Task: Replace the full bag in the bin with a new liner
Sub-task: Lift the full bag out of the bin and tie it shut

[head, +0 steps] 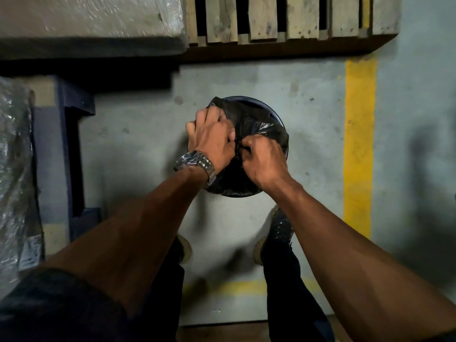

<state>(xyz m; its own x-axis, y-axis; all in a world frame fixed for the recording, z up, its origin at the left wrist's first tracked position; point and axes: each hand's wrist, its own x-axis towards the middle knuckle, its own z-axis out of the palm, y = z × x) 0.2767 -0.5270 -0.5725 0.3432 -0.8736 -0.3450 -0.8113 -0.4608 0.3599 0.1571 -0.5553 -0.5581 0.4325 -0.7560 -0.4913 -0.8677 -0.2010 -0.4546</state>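
A round bin (pixel 276 114) stands on the grey concrete floor (pixel 308 82), seen from straight above, so its long axis runs up towards the camera and only a curved dark rim shows at the far side and a sliver at the near edge. A black bag (pixel 256 124) of thin, glossy, crinkled plastic fills the bin's mouth, its top gathered into folds that converge between the two hands.

The left hand (pixel 212 139) sits over the left part of the bag, its fingers curled tight into a bunch of the plastic. A silver metal watch (pixel 195 164) with a linked band circles that wrist. The right hand (pixel 264 156) is just beside it, knuckles nearly touching, its fingers curled and pinching a thin twisted strand of the bag's plastic near the middle.

Below the bin, dark shoes (pixel 278 230) with pale soles rest on the floor. A broad yellow painted line (pixel 360 144) runs along the floor to the right. A rough wooden pallet (pixel 291 18) with gapped slats lies at the top, and beside it a large block wrapped in clear shiny film (pixel 91 18). A blue plastic pallet (pixel 69 144) sits at the left.
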